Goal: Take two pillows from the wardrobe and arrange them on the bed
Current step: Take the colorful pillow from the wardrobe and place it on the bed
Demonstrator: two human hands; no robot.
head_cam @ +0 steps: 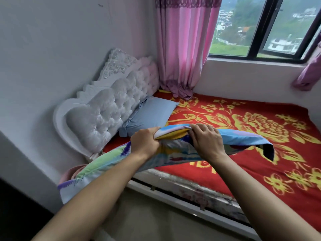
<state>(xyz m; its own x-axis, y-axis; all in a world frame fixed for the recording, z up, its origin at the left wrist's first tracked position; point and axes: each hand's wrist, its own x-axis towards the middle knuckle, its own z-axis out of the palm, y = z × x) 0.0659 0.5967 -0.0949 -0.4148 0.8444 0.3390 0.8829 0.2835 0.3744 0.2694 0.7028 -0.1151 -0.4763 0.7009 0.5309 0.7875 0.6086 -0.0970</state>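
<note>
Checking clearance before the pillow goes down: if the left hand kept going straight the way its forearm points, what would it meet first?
Probably the blue pillow lying against the headboard. The left hand, gripping the multicoloured pillow, points up-right toward it. Depth is unclear; it might pass above.

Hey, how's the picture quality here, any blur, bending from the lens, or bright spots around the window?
Head view: soft daylight comes from the window, with no harsh glare; the colourful pillow is a bit motion-blurred around the left hand and right hand; the wide lens bends the window frame and headboard; the blue pillow looks fairly sharp.
</note>
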